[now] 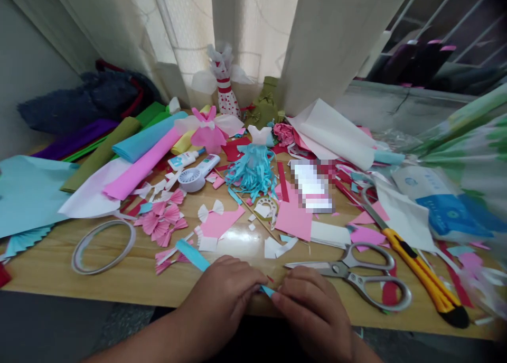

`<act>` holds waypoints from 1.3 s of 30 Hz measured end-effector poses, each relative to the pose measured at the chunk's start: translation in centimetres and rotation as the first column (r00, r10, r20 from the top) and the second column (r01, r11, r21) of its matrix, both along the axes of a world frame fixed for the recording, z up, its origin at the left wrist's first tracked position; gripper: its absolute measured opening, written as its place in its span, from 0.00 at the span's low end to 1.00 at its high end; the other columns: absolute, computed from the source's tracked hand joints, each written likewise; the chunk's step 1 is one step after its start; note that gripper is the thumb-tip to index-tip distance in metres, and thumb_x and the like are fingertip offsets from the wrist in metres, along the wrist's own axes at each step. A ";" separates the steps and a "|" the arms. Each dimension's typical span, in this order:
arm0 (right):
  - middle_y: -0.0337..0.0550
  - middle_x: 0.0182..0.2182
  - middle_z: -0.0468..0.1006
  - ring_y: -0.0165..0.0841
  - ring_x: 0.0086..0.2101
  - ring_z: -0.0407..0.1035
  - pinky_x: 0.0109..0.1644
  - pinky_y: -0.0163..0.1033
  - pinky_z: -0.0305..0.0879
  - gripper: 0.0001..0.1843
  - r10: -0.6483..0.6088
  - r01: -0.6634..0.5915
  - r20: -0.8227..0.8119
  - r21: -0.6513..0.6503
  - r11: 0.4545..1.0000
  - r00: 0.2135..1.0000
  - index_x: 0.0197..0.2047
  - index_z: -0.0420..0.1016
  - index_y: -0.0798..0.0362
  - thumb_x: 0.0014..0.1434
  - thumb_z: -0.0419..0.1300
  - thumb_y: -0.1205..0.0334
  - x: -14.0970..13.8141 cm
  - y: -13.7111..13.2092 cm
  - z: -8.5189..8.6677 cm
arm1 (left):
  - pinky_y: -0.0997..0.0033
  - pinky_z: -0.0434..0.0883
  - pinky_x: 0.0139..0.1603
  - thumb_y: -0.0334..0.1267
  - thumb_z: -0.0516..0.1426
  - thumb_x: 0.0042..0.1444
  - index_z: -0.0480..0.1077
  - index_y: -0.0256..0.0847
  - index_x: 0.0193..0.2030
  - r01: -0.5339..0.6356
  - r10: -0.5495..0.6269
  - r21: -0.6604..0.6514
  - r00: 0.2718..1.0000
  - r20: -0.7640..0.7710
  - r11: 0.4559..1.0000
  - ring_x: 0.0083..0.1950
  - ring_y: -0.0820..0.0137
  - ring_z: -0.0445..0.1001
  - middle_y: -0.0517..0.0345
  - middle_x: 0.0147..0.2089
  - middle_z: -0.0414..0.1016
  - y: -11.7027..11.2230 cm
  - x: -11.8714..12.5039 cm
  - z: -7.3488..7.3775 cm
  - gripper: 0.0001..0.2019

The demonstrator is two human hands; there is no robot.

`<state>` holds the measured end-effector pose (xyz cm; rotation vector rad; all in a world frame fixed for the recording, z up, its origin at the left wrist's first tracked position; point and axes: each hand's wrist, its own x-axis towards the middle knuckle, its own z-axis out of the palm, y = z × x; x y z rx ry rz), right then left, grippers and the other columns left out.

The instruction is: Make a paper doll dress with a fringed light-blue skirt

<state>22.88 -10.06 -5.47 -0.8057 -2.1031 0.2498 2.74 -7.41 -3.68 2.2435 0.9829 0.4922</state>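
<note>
Both my hands meet at the near edge of the wooden table (47,268). My left hand (224,294) is closed in a pinch on a narrow blue paper strip (192,253) that runs up and left from under its fingers. My right hand (312,305) pinches the strip's other end, where a small blue tip shows between the two hands. Silver scissors (356,273) lie shut on the table just right of my right hand.
A yellow utility knife (420,262) lies right of the scissors. A ring of clear tape (103,245) sits at the left. Paper dresses, pink fans (162,220), a small white fan (194,177), glue, rolled crepe paper (138,165) and many scraps cover the middle and back.
</note>
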 end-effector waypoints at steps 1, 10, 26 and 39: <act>0.45 0.29 0.79 0.34 0.32 0.70 0.35 0.40 0.69 0.11 0.003 -0.003 0.012 0.005 1.000 1.000 0.42 0.74 0.55 0.57 0.57 0.73 -0.1 -0.3 -0.2 | 0.69 0.66 0.37 0.29 0.48 0.59 0.72 0.42 0.38 -0.006 0.006 0.002 1.000 0.002 1.000 0.35 0.68 0.73 0.57 0.33 0.77 -0.3 0.0 -0.3 0.12; 0.45 0.31 0.78 0.34 0.32 0.73 0.35 0.38 0.70 0.10 -0.149 0.163 0.078 -0.207 0.965 0.986 0.43 0.71 0.53 0.57 0.57 0.70 2.0 -1.9 -1.2 | 0.69 0.63 0.31 0.28 0.46 0.59 0.70 0.39 0.30 0.019 0.020 0.220 0.984 -0.177 0.975 0.32 0.66 0.68 0.53 0.29 0.72 -0.9 -1.4 -1.9 0.13; 0.45 0.32 0.76 0.36 0.34 0.69 0.38 0.39 0.66 0.05 -0.089 0.131 0.127 -0.374 0.918 0.988 0.38 0.73 0.52 0.56 0.59 0.63 -0.3 -0.1 0.3 | 0.69 0.65 0.33 0.37 0.53 0.59 0.72 0.39 0.30 0.083 -0.062 0.048 0.939 -0.339 0.995 0.33 0.64 0.74 0.55 0.30 0.76 1.1 0.5 -0.1 0.10; 0.42 0.27 0.73 0.34 0.31 0.66 0.36 0.38 0.59 0.07 -0.144 0.279 0.315 -0.441 0.853 0.938 0.31 0.72 0.53 0.60 0.56 0.66 2.6 -0.9 -0.8 | 0.69 0.62 0.34 0.39 0.48 0.62 0.69 0.40 0.29 0.026 -0.024 -0.003 0.884 -0.467 1.000 0.34 0.67 0.71 0.57 0.31 0.73 1.3 -4.7 0.3 0.14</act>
